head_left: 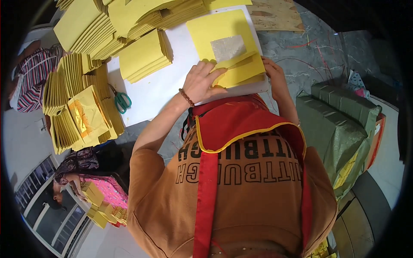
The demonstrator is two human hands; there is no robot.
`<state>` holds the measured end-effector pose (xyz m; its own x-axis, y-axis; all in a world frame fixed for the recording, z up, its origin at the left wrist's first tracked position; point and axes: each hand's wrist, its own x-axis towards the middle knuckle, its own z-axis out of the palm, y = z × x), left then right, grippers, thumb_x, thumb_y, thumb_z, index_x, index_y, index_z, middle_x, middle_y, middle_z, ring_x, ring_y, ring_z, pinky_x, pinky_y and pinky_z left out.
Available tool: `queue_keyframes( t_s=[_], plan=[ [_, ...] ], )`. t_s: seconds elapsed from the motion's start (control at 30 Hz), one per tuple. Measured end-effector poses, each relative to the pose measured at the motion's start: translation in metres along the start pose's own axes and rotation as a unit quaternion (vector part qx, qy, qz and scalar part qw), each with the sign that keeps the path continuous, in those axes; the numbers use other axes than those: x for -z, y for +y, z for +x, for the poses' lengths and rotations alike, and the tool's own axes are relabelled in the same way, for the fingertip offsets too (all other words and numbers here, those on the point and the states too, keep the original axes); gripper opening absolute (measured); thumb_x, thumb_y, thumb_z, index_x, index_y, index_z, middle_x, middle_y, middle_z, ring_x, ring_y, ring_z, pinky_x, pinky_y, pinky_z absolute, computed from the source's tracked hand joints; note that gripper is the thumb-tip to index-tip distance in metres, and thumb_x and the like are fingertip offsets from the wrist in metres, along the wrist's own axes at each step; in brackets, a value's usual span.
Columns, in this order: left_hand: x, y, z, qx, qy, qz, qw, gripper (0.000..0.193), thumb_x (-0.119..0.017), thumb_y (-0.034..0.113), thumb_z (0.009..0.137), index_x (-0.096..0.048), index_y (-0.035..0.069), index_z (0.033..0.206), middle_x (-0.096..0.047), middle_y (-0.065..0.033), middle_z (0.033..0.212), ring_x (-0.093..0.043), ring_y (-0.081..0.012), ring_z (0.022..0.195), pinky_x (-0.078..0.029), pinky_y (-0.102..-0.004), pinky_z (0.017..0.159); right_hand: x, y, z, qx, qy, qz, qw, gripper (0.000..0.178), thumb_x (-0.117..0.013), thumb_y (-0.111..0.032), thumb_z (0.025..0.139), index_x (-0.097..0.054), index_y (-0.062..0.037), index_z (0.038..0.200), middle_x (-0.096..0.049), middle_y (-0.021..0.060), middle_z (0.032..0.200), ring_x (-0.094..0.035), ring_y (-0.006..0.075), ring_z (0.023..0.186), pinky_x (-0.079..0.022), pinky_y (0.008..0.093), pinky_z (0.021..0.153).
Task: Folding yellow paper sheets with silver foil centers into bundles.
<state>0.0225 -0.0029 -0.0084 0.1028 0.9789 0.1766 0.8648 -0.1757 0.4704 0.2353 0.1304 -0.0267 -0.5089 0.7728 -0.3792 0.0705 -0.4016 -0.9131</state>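
Observation:
A yellow paper sheet [198, 32] with a silvery rectangular patch [228, 47] lies at the right end of the white tabletop. Its near part is lifted and folded over in loose layers toward the patch. My left hand [201, 81], a beaded bracelet at its wrist, is closed at the left end of the fold, with thumb and forefinger about the paper. At the right end my right hand [275, 74] curls its fingers round the paper's edge; some fingertips are hidden behind it.
Folded yellow paper stacks [144, 56] crowd the table's left and far sides. Green-handled scissors [122, 102] lie on the white tabletop [148, 101]. Green wrapped bales [333, 129] stand at my right. Another person [71, 180] handles yellow bundles at lower left; someone in stripes [36, 77] is farther up.

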Motion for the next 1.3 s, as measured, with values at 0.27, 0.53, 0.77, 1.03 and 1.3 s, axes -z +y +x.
queue_keyframes(
  t_s=[0.27, 0.53, 0.77, 1.03, 1.3],
  plan=[
    [0.003, -0.006, 0.001, 0.002, -0.019, -0.041, 0.999, 0.053, -0.072, 0.037, 0.065, -0.057, 0.013, 0.110, -0.051, -0.0097, 0.096, -0.049, -0.0274, 0.088, -0.043, -0.0349, 0.075, 0.003, 0.003, 0.001, -0.004, -0.002, 0.016, 1.000, 0.022, -0.048, -0.014, 0.083, -0.062, -0.0029, 0.097, -0.054, 0.0033, 0.116, -0.051, 0.0131, 0.100, -0.036, 0.0267, 0.089],
    [-0.002, -0.017, -0.003, -0.014, 0.006, -0.110, 0.994, 0.020, -0.060, 0.018, 0.080, -0.060, 0.006, 0.095, -0.054, -0.0118, 0.094, -0.050, -0.0287, 0.090, -0.044, -0.0358, 0.076, 0.002, 0.001, 0.002, -0.027, 0.004, 0.005, 1.000, 0.022, -0.048, -0.016, 0.083, -0.062, -0.0045, 0.096, -0.053, 0.0030, 0.118, -0.050, 0.0131, 0.102, -0.034, 0.0283, 0.091],
    [-0.002, -0.012, -0.002, 0.036, 0.030, -0.133, 0.990, 0.020, -0.053, 0.007, 0.080, -0.055, 0.003, 0.100, -0.055, -0.0150, 0.085, -0.055, -0.0301, 0.079, -0.046, -0.0371, 0.069, 0.004, 0.003, 0.002, -0.011, -0.001, -0.001, 1.000, 0.021, -0.048, -0.016, 0.083, -0.062, -0.0049, 0.095, -0.053, 0.0027, 0.118, -0.050, 0.0134, 0.102, -0.034, 0.0288, 0.091],
    [0.002, -0.015, -0.001, 0.009, -0.031, -0.088, 0.996, 0.029, -0.052, 0.010, 0.082, -0.056, 0.012, 0.111, -0.054, -0.0136, 0.084, -0.052, -0.0304, 0.077, -0.044, -0.0395, 0.071, 0.000, 0.000, 0.000, -0.001, 0.001, -0.031, 1.000, 0.018, -0.051, -0.013, 0.083, -0.062, -0.0023, 0.093, -0.052, 0.0052, 0.119, -0.048, 0.0130, 0.103, -0.033, 0.0266, 0.091],
    [-0.001, 0.002, 0.003, -0.002, 0.017, 0.014, 1.000, 0.046, -0.065, 0.041, 0.072, -0.058, 0.013, 0.108, -0.053, -0.0120, 0.091, -0.049, -0.0277, 0.083, -0.042, -0.0373, 0.072, 0.002, 0.003, 0.002, 0.007, -0.018, -0.002, 1.000, 0.015, -0.051, -0.014, 0.085, -0.061, -0.0021, 0.087, -0.052, 0.0062, 0.120, -0.048, 0.0137, 0.104, -0.033, 0.0264, 0.091]
  ],
)
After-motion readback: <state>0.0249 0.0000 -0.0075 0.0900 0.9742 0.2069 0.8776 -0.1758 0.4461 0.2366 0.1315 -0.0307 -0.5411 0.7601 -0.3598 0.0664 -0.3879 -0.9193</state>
